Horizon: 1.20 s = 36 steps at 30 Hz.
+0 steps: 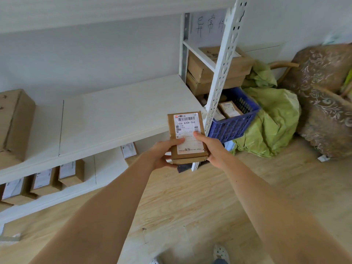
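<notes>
Your left hand (162,155) and right hand (211,149) both grip the small cardboard parcel (187,138), thumbs curled onto its label (188,134), fingers hidden beneath and probably wrapped under, box held between them in front of the white shelf (118,119).

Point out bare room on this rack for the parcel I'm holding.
The middle shelf is bare from the big carton at its left to the white upright: the widest room for the parcel. On the lower shelf a smaller gap lies between the row of small boxes and a lone box. Crowded: the blue basket and stacked cartons right of the upright.
</notes>
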Each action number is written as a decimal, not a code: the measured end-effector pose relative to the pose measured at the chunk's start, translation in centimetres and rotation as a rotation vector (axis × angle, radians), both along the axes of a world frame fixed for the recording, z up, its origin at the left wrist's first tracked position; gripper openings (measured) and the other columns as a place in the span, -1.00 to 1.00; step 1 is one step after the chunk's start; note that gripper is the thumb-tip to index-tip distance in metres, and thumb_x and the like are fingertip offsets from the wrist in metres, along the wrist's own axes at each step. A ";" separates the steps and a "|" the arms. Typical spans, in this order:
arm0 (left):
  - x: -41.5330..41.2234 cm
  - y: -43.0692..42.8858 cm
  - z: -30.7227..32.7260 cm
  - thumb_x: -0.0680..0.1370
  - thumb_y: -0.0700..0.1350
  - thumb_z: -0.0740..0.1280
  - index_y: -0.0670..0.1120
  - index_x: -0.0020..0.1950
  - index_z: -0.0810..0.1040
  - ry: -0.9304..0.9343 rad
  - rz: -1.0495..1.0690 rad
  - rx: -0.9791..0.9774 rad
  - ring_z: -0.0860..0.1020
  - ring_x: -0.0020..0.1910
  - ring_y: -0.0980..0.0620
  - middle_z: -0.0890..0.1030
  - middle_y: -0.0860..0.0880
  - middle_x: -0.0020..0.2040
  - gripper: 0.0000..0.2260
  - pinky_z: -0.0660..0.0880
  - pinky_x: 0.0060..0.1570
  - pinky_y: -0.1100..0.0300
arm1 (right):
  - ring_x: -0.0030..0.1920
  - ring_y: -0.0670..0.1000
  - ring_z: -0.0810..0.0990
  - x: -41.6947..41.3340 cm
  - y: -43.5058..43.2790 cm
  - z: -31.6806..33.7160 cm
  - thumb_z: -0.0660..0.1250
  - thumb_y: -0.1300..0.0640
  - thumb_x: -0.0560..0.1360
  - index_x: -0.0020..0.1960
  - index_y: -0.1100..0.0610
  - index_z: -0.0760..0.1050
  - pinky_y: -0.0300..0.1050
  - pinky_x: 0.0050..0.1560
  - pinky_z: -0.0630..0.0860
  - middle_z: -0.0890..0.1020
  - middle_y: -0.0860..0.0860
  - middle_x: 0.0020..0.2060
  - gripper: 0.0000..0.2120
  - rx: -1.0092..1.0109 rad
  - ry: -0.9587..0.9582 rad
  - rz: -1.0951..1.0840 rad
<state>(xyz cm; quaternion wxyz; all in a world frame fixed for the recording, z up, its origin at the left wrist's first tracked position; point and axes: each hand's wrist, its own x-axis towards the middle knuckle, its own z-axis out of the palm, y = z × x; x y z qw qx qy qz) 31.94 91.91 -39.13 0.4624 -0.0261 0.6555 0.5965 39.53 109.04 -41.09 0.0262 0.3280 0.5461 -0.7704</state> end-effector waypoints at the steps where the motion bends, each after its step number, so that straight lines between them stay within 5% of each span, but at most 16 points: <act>1: 0.4 1.5 0.3 0.51 -0.01 0.47 -0.07 0.12 0.58 0.001 -0.004 0.000 0.59 0.17 -0.13 0.64 -0.08 0.08 -0.75 0.50 0.23 -0.27 | 0.09 0.11 0.68 0.3 1.5 0.1 0.49 0.00 0.47 0.17 0.13 0.61 0.10 0.22 0.57 0.73 0.09 -0.01 -0.66 0.000 0.001 -0.004; 9: 2.5 13.5 0.3 0.48 0.08 0.49 -0.08 0.19 0.57 0.020 0.036 -0.057 0.57 0.20 -0.14 0.64 -0.08 0.13 -0.63 0.43 0.28 -0.33 | 0.12 0.11 0.68 2.4 13.0 0.7 0.41 -0.06 0.53 0.24 0.11 0.57 0.10 0.21 0.57 0.71 0.09 0.08 -0.64 0.064 -0.010 0.044; 16: 4.5 21.8 -0.7 0.50 0.08 0.47 -0.11 0.33 0.48 -0.002 0.098 -0.026 0.56 0.17 -0.11 0.62 -0.08 0.16 -0.52 0.41 0.31 -0.29 | 0.08 0.10 0.69 3.4 21.2 -0.1 0.45 -0.04 0.49 0.22 0.14 0.60 -0.01 0.00 0.61 0.72 0.08 0.03 -0.62 0.067 -0.022 0.067; 20: 5.2 25.5 -1.4 0.46 0.04 0.51 -0.11 0.42 0.40 -0.005 0.101 -0.029 0.54 0.20 -0.10 0.58 -0.08 0.22 -0.40 0.42 0.30 -0.23 | 0.09 0.10 0.68 3.4 24.9 -1.2 0.61 -0.25 0.18 0.33 0.13 0.45 0.09 0.11 0.62 0.68 0.09 0.11 -0.14 0.056 -0.052 0.042; 24: 4.6 28.7 -2.0 0.47 -0.05 0.52 -0.13 0.35 0.47 -0.035 0.151 0.008 0.59 0.11 -0.05 0.63 -0.09 0.16 -0.49 0.56 -0.07 0.07 | 0.15 0.12 0.63 2.8 28.0 -1.7 0.49 -0.08 0.45 0.32 0.15 0.37 0.14 0.20 0.57 0.63 0.10 0.15 -0.43 0.062 -0.063 0.000; 28: 2.8 32.1 -3.1 0.48 -0.05 0.51 -0.16 0.30 0.50 -0.041 0.182 0.008 0.59 0.13 -0.07 0.64 -0.11 0.13 -0.55 0.56 0.14 0.02 | 0.16 0.10 0.59 1.2 31.2 -2.7 0.42 -0.02 0.53 0.25 0.12 0.39 0.10 0.23 0.53 0.60 0.09 0.16 -0.60 0.079 -0.082 -0.010; 32: 0.2 35.9 -4.2 0.51 -0.06 0.49 -0.12 0.32 0.49 -0.052 0.191 0.019 0.59 0.05 -0.01 0.63 -0.08 0.13 -0.58 0.54 -0.13 0.13 | 0.05 0.05 0.61 -1.1 34.4 -3.8 0.40 0.00 0.54 0.23 0.10 0.42 -0.03 -0.03 0.56 0.61 0.07 0.12 -0.66 0.109 -0.088 -0.007; 36: -3.3 39.2 -5.7 0.50 -0.04 0.49 -0.12 0.36 0.39 -0.031 0.188 -0.031 0.57 0.13 -0.02 0.57 -0.09 0.24 -0.50 0.52 -0.19 0.15 | 0.14 0.08 0.61 -4.5 37.4 -5.0 0.40 -0.03 0.54 0.27 0.09 0.46 0.07 0.19 0.56 0.63 0.06 0.17 -0.63 0.162 -0.111 0.009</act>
